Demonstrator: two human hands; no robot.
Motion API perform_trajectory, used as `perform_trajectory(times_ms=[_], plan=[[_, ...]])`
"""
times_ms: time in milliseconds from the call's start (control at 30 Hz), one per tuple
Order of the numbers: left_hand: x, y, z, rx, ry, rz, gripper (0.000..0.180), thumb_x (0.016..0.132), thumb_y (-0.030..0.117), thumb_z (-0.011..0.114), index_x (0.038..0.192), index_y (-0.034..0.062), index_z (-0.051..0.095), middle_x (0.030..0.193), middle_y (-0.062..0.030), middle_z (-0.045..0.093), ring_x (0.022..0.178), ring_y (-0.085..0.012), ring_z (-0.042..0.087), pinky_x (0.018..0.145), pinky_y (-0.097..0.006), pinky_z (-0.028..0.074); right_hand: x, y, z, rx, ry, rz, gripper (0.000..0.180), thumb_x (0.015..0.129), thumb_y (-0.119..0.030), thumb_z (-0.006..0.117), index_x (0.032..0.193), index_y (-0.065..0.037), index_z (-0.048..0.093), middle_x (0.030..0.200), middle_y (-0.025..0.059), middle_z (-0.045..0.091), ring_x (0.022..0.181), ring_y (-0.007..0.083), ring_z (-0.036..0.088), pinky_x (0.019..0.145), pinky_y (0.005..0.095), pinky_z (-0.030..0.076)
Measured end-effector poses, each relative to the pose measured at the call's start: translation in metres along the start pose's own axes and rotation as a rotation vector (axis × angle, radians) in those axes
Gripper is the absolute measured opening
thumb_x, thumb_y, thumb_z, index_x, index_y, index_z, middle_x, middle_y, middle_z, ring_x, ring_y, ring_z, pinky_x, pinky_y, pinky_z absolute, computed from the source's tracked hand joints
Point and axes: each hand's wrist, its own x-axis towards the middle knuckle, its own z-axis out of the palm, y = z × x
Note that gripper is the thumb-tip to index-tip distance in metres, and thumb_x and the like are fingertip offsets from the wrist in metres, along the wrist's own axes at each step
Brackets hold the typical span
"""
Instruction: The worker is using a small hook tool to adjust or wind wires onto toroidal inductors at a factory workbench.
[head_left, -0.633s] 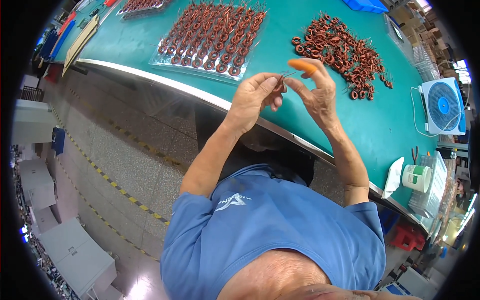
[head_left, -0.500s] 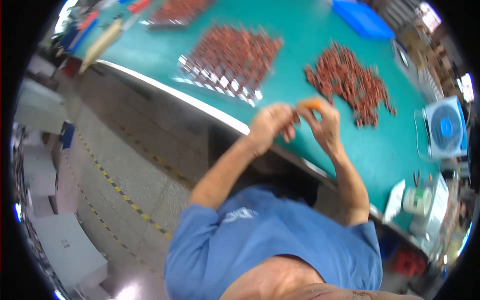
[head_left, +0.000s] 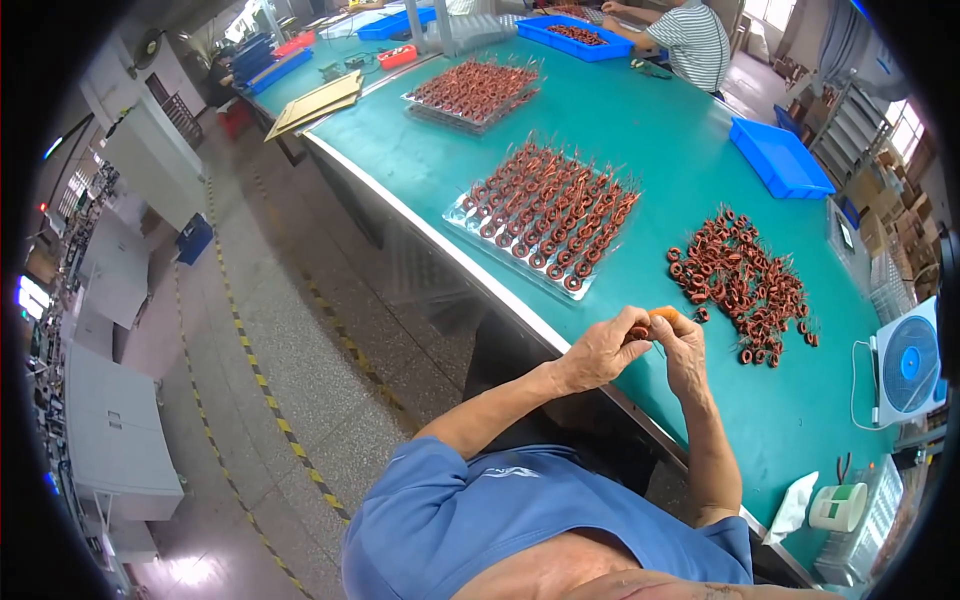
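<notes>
My left hand and my right hand meet over the near edge of the green table, pinching a small copper wire coil between the fingertips. An orange cot covers a right fingertip. A loose heap of copper coils lies just beyond my right hand. A clear tray with rows of coils sits beyond my left hand.
A second filled tray and cardboard sheets lie farther back. Blue bins stand at the back right, where another person works. A small fan and a white cup sit at right. Floor with yellow tape lies left.
The view has swung so that more of the table's far end shows. Both hands stay together at the table edge, fingers closed tighter on the coil.
</notes>
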Motion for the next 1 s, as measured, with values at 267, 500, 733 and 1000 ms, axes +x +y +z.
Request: perform_trajectory(times_ms=[267,500,733,1000], plan=[[0.007,0.005,0.006,0.133,0.137,0.101,0.023,0.091,0.007,0.06,0.113,0.0047,0.057,0.09,-0.0153,0.064,0.08,-0.0243,0.065,0.073,-0.034,0.052,-0.004,-0.021,0.004,-0.641,0.248,-0.341,0.013,0.085,-0.012,0.068,0.09,0.0,0.069,0.086,0.0114,0.065,0.083,0.0238,0.061,0.074,0.0329,0.047],[0.018,0.007,0.003,0.215,0.223,0.108,0.027,0.088,0.006,0.065,0.114,0.0036,0.06,0.074,-0.0082,0.064,0.055,-0.012,0.058,0.051,-0.026,0.047,-0.001,-0.027,0.01,-1.114,0.406,-0.823,0.012,0.076,-0.012,0.076,0.083,-0.006,0.069,0.088,0.0039,0.065,0.082,0.0221,0.059,0.075,0.036,0.041],[0.021,0.012,-0.002,-0.044,0.052,-0.05,0.024,0.092,0.009,0.061,0.115,0.0029,0.06,0.072,-0.0039,0.061,0.056,-0.0088,0.057,0.05,-0.024,0.046,-0.017,-0.041,0.024,-1.217,0.378,-0.937,0.015,0.074,-0.011,0.076,0.083,-0.004,0.066,0.088,0.0041,0.063,0.08,0.022,0.059,0.075,0.0357,0.04],[0.016,0.028,-0.015,-0.292,-0.138,-0.191,0.026,0.093,0.008,0.06,0.118,0.0011,0.056,0.07,-0.0029,0.061,0.058,-0.0087,0.058,0.052,-0.024,0.047,-0.027,-0.05,0.021,-0.783,0.397,-0.599,0.009,0.082,-0.012,0.074,0.087,-0.004,0.072,0.091,0.0044,0.066,0.086,0.0205,0.058,0.073,0.0319,0.048]])
